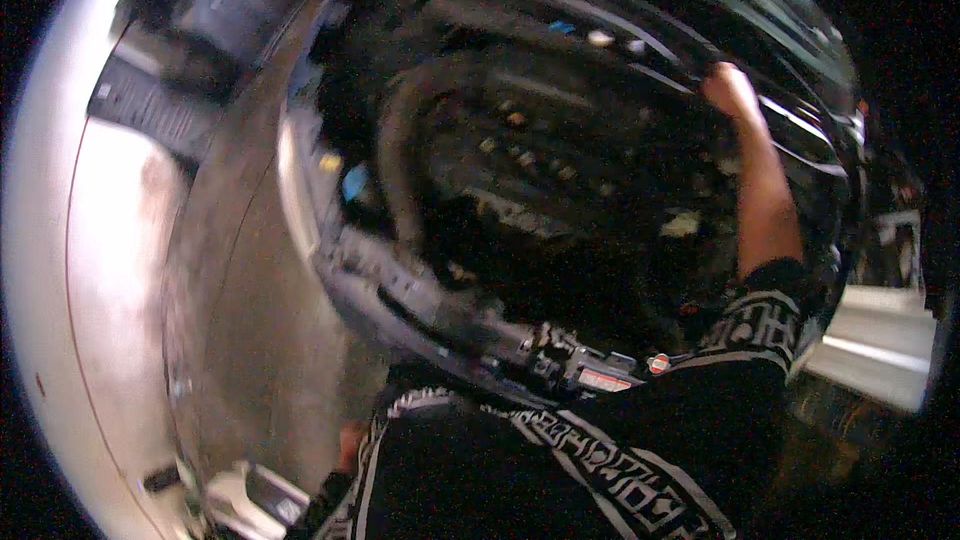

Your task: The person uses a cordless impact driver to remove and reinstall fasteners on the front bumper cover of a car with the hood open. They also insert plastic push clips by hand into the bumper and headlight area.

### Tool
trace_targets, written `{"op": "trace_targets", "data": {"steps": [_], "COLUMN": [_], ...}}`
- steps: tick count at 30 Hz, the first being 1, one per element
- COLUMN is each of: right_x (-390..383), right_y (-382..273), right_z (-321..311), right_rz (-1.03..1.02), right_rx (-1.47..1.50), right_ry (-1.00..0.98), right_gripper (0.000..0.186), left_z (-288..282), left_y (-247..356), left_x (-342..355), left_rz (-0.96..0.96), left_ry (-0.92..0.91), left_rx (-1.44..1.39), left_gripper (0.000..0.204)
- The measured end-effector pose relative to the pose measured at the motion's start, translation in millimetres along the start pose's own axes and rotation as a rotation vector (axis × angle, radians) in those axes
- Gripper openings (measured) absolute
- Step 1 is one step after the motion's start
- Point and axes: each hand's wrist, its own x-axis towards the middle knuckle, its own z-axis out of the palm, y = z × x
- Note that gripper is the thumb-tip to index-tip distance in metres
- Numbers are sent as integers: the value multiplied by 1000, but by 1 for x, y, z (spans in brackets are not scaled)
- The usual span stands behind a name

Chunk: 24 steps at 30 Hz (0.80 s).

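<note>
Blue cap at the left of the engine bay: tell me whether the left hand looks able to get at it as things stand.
Likely yes, with a reach: the left hand is low beside the body, and nothing visibly covers the blue cap, though the car's front edge lies between them.

Car garage or repair workshop, by the look of it. You're bent over the near edge of an open car engine bay [390,287]: dark, blurred engine [520,155] in the middle, blue cap [355,182] and yellow cap [330,162] by the left edge, red-and-white label [604,380] on the near edge. Past the left edge you've got a plain, concrete-looking floor [255,240], then a long white panel [110,240], maybe a second vehicle, can't tell. Beyond the right edge, a pale boxy thing [880,345], too blurred to name. Lighting's dim around you.
</note>
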Motion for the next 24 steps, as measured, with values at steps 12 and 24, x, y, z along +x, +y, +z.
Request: {"op": "trace_targets", "data": {"steps": [12, 24], "right_x": [53, -84], "right_y": [52, -4], "right_z": [39, -18], "right_rz": [158, 27], "right_rx": [-36, 596], "right_ry": [54, 293], "right_gripper": [51, 36], "left_z": [-21, -84], "left_y": [58, 155], "left_x": [-52, -12], "left_rz": [-303, -38], "left_ry": [38, 263], "left_rx": [-324, -627], "left_gripper": [32, 36]}}
